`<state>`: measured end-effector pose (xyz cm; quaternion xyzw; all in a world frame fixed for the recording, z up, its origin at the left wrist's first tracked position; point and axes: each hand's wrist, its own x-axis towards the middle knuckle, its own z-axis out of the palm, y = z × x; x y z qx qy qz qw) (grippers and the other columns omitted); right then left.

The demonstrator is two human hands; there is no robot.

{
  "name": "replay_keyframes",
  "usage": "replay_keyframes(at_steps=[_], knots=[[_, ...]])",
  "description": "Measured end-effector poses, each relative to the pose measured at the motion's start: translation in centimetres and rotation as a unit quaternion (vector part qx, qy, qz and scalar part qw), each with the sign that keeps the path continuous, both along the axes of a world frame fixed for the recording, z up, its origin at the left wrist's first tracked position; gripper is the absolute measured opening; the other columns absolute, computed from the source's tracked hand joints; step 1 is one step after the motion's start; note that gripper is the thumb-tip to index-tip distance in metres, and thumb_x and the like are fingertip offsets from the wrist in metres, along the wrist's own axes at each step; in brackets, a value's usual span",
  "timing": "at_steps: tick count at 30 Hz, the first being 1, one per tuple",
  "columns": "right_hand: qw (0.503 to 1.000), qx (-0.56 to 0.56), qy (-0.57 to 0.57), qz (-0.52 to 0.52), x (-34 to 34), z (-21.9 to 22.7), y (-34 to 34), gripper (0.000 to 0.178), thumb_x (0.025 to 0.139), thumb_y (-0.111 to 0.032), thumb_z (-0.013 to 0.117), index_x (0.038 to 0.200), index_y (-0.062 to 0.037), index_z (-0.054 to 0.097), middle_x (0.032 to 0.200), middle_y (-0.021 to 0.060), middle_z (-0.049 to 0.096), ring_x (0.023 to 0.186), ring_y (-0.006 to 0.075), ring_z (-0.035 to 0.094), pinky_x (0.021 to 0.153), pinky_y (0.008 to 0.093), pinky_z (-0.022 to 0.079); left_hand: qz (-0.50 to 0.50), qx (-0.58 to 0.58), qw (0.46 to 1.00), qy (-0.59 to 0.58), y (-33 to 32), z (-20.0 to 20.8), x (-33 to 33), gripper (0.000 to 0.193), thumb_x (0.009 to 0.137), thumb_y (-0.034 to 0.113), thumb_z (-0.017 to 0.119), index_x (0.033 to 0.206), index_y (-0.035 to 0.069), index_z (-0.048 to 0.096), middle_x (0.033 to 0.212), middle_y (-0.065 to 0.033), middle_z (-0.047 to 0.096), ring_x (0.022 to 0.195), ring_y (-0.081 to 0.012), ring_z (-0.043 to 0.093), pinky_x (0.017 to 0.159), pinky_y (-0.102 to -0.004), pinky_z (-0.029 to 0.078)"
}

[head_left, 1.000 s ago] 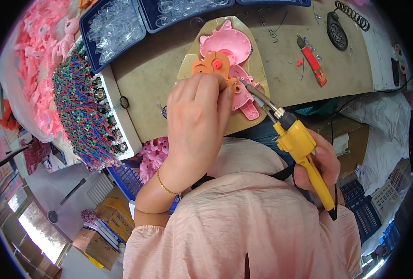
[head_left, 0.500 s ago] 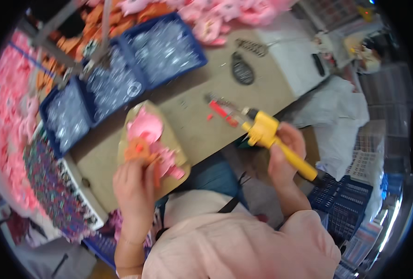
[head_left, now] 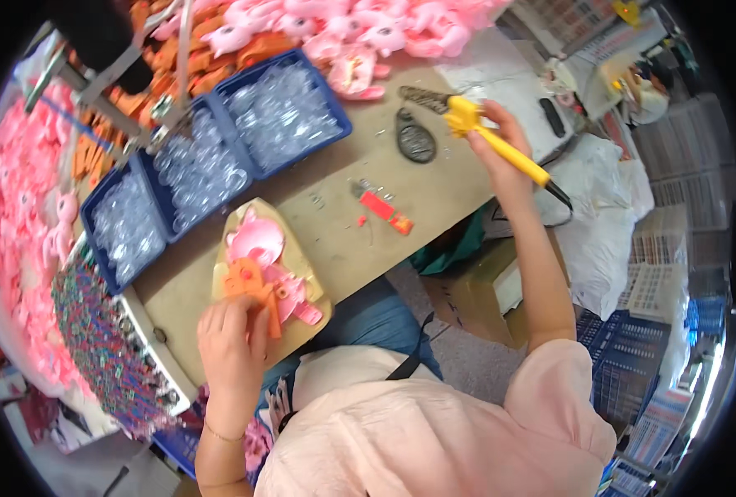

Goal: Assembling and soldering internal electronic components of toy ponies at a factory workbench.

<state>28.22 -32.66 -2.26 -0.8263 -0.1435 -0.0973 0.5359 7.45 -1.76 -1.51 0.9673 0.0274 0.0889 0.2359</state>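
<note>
The fingers (head_left: 501, 121) of our right hand (head_left: 506, 164) are curling around the handle of a yellow tool (head_left: 513, 154), with the thumb lying along its lower side; we are holding it in the upper right of the frame. Its yellow front end is pointing up and left toward a dark coil (head_left: 422, 99), and the two are overlapping in this view, so we are not telling whether they are touching. A black cord is trailing from the handle's rear end.

In the lower left, the fingers of our left hand (head_left: 230, 333) are bunching close together over the lower edge of an orange part (head_left: 243, 280). They are covering their own tips, so we cannot tell whether they are pinching the part or only resting against it. The orange part is lying beside a pink shell (head_left: 258, 243), left of centre in the frame, and both are sitting on a tan board (head_left: 298, 258).

We are seeing a dark oval piece (head_left: 416, 139) lying just below the coil, and a red-handled tool (head_left: 376, 204) lying right of centre. Clear plastic pieces (head_left: 281, 116) are filling blue bins (head_left: 347, 128) in the upper left. Pink pieces (head_left: 401, 31) are heaping along the top edge, orange pieces (head_left: 94, 157) are lying behind the bins, and a mass of coloured wires (head_left: 103, 340) is spreading at the left.
</note>
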Motion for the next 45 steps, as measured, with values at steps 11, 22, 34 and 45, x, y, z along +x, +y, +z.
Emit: replay_keyframes(at_steps=[11, 22, 34, 45], knots=[[0.915, -0.14, -0.061, 0.374, -7.1, 0.9, 14.7, 0.014, 0.08, -0.01, 0.061, 0.09, -0.0006, 0.062, 0.094, 0.0102, 0.061, 0.089, 0.021, 0.058, 0.078, 0.0309, 0.046, -0.026, -0.012, 1.0, -0.011, 0.9, 0.5, -0.3, 0.011, 0.074, 0.008, 0.063, 0.084, 0.008, 0.058, 0.081, -0.0067, 0.058, 0.079, -0.027, 0.055, 0.072, -0.0375, 0.04], [0.847, -0.126, 0.096, 0.507, -5.3, 1.6, 21.3, 0.009, 0.073, -0.003, 0.064, 0.078, 0.0015, 0.058, 0.091, 0.0079, 0.057, 0.086, 0.0164, 0.056, 0.075, 0.0266, 0.045, 0.149, -0.402, 0.901, 0.061, 7.0, 1.3, -3.9, 0.01, 0.087, 0.01, 0.059, 0.091, 0.002, 0.062, 0.084, -0.0027, 0.061, 0.065, -0.0086, 0.051, 0.057, -0.0242, 0.039], [0.927, -0.215, 0.051, 0.302, -11.9, 2.8, 14.3, 0.016, 0.07, 0.003, 0.065, 0.085, -0.0002, 0.058, 0.09, 0.0096, 0.056, 0.085, 0.0212, 0.054, 0.077, 0.03, 0.042, 0.137, -0.695, 0.705, 0.035, 4.3, -3.0, -4.3, 0.02, 0.082, -0.001, 0.061, 0.102, -0.002, 0.058, 0.102, -0.006, 0.059, 0.087, -0.0088, 0.057, 0.078, -0.0213, 0.048], [0.778, -0.295, -0.036, 0.554, -11.7, 1.7, 23.1, 0.036, 0.068, -0.005, 0.065, 0.103, -0.0031, 0.058, 0.094, 0.0119, 0.06, 0.081, 0.0281, 0.058, 0.068, 0.0351, 0.047, 0.192, -0.526, 0.822, -0.104, 2.4, -4.0, -5.7, 0.027, 0.079, -0.002, 0.065, 0.104, -0.002, 0.057, 0.102, -0.0108, 0.062, 0.09, -0.0135, 0.062, 0.078, -0.0254, 0.053]])
